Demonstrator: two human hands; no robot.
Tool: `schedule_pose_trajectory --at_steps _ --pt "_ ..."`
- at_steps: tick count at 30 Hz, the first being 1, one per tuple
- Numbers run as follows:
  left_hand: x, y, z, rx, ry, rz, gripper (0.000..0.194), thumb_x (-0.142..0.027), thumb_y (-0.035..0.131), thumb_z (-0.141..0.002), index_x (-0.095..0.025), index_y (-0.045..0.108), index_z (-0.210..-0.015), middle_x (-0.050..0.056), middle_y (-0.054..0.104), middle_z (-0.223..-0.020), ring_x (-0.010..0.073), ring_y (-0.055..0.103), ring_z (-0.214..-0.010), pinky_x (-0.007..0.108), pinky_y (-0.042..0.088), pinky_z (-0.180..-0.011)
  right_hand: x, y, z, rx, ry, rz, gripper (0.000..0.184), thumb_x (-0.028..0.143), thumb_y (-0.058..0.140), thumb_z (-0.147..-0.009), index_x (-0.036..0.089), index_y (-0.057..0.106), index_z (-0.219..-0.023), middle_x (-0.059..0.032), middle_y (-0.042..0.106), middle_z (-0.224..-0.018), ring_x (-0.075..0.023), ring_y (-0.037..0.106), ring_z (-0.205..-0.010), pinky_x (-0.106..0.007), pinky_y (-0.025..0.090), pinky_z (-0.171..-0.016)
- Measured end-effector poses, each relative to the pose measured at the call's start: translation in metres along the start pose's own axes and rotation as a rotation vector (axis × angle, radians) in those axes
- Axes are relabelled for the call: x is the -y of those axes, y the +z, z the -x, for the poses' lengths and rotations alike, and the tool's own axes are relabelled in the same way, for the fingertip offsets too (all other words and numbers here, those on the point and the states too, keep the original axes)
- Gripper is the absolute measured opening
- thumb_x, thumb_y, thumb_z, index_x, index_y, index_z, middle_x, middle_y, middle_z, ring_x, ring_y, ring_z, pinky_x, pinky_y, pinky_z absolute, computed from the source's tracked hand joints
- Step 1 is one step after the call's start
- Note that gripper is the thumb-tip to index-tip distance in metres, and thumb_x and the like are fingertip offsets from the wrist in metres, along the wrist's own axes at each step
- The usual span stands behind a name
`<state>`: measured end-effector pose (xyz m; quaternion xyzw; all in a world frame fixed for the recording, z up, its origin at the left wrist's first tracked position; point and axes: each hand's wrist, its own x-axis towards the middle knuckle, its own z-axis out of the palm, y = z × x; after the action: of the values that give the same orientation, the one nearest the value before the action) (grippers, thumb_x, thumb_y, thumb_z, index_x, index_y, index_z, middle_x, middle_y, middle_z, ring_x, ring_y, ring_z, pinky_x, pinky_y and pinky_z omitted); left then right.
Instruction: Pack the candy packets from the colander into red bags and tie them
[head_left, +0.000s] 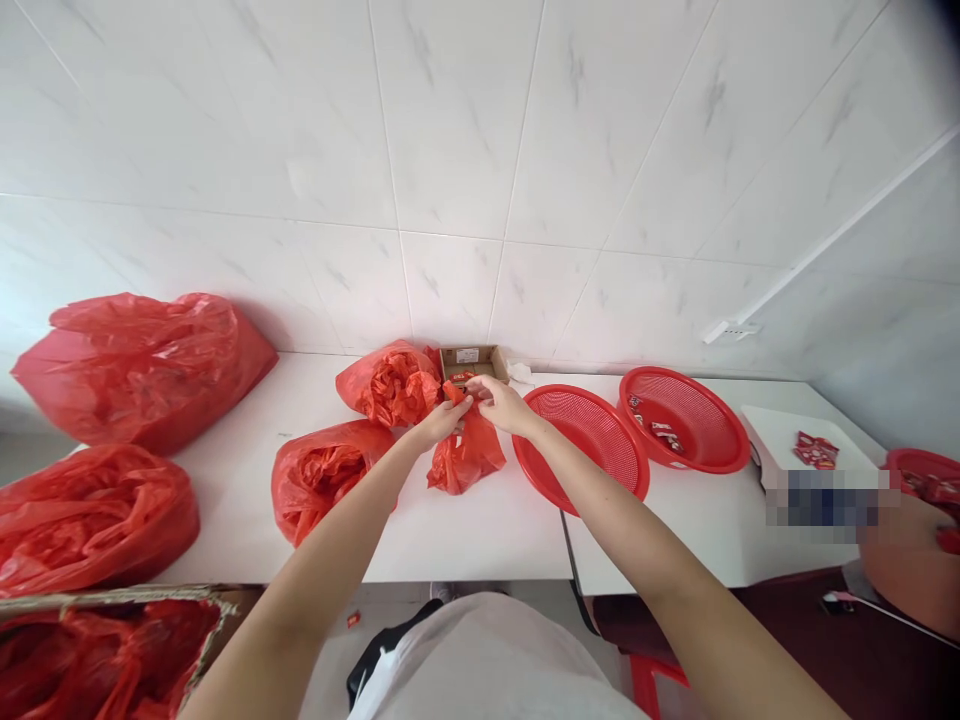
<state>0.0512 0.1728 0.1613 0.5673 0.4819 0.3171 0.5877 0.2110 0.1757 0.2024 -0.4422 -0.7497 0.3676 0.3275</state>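
Observation:
Both of my hands are at the gathered top of a small red plastic bag (466, 458) in the middle of the white table. My left hand (444, 420) pinches the bag's neck from the left side. From the right, my right hand (501, 404) grips the same neck with bent fingers. The bag hangs down onto the tabletop, and what is inside cannot be made out. Just behind my hands stands a small open cardboard box (491, 360) with some red packets partly hidden in it.
Red bags stuffed with plastic lie left: one by the box (390, 385), another nearer (326, 470), larger ones farther left (150, 370). Two red mesh baskets (581, 440) stand right. A white tray (772, 430) holds red packets beside a person (810, 640). A carton (217, 630) sits lower left.

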Motion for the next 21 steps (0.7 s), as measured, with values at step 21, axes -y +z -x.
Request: schedule_pose_trajectory --at_steps 21 --pt "-0.020 -0.008 0.019 -0.143 0.288 -0.537 0.021 -0.032 0.058 -0.090 -0.016 0.063 -0.103 0.007 0.063 -0.108 0.0196 0.060 -0.095 0.041 0.050 -0.086 -0.033 0.008 -0.002 0.129 0.065 -0.237 0.036 0.020 0.049 -0.087 0.025 0.057 -0.121 -0.0032 0.066 -0.108 -0.0142 0.062 -0.088 -0.035 0.050 -0.086"
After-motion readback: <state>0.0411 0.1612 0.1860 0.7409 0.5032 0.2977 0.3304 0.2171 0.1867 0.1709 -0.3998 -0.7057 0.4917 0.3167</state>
